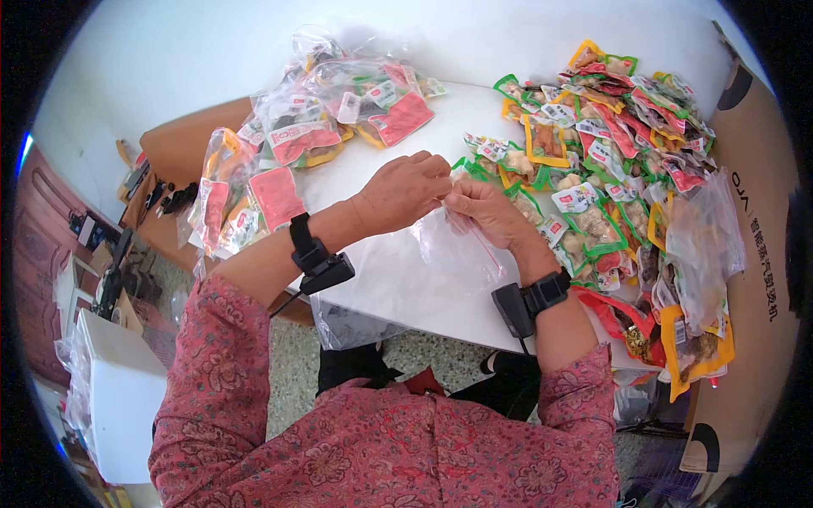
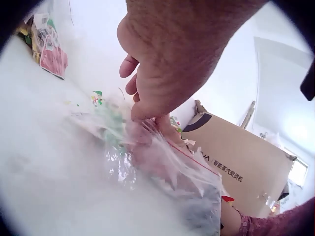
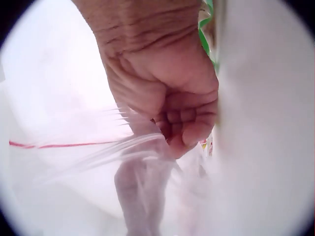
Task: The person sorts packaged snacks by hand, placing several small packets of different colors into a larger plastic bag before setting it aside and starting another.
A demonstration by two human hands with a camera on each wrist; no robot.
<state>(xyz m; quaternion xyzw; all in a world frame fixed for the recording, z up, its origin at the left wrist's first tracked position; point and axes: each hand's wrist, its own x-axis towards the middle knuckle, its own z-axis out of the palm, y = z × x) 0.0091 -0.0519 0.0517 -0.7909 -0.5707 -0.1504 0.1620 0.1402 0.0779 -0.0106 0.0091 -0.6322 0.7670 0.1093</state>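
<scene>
Clear bag [image 1: 461,245], red-lined: you are apparently working its mouth open, the next move probably calling for parting the film layers; your left hand [image 1: 405,193]: pinching the bag's edge; your right hand [image 1: 489,212]: gripping that edge just beside, film hanging below both hands' fingers; white table [image 1: 364,271]: lying under the bag; food packets [image 1: 597,152]: heaping up right of the bag; filled bags [image 1: 302,134]: lying beyond the bag, leftward

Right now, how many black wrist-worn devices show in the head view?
2. One black device is strapped behind the left hand, the other black device behind the right hand. Both hands pinch a clear plastic bag. Neither device is hidden.
</scene>
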